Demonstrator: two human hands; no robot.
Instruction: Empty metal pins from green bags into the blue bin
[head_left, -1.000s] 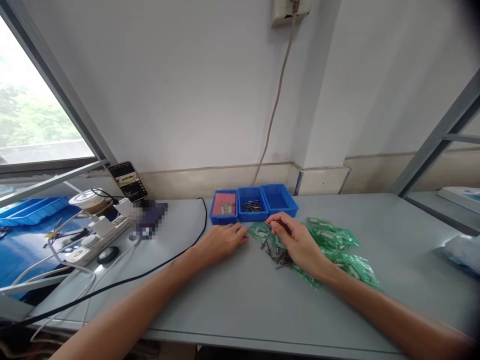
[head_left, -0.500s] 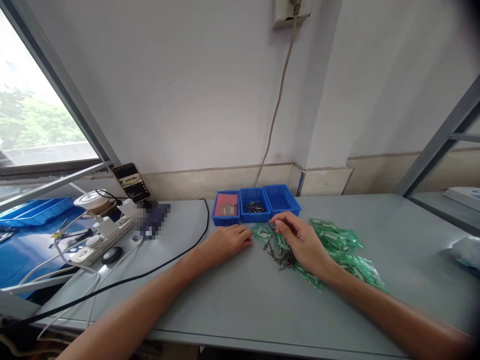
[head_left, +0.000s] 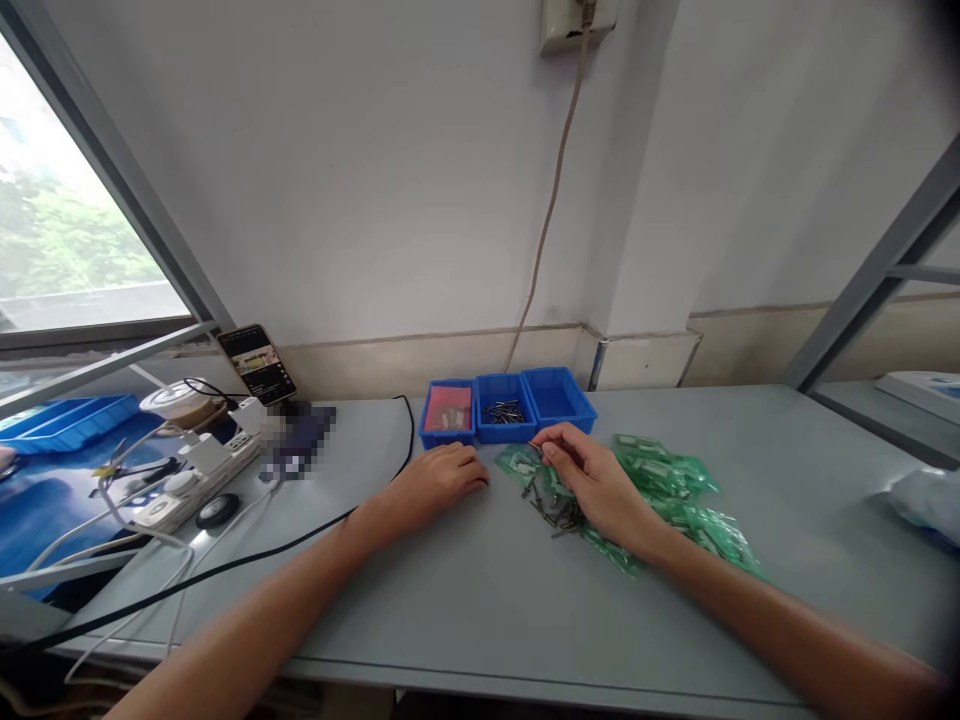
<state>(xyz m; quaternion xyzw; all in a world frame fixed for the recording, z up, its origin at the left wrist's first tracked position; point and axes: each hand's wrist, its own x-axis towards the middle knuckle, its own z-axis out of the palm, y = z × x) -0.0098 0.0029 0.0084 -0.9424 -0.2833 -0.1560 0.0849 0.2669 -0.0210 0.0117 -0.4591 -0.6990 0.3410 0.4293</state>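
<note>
My left hand (head_left: 435,480) rests palm down on the grey table (head_left: 480,600), fingers loosely together, just in front of the left blue bin (head_left: 448,412). My right hand (head_left: 592,480) is curled, with thumb and fingers pinched on a small dark metal pin at the front of the middle blue bin (head_left: 505,410). Under and beside that hand lie several loose dark pins (head_left: 551,512) and a heap of small green plastic bags (head_left: 675,500). A third blue bin (head_left: 559,398) stands to the right of the other two.
A black cable (head_left: 300,545) crosses the table's left half. At the far left are a white power strip (head_left: 195,480), a propped phone (head_left: 256,362), a cable reel and a blue tray (head_left: 60,420). A cord hangs down the wall. A metal frame post stands at right.
Both hands stay almost in place. My left hand has drawn back slightly from the green bags. My right hand keeps its pinch on the pin near the bins.
</note>
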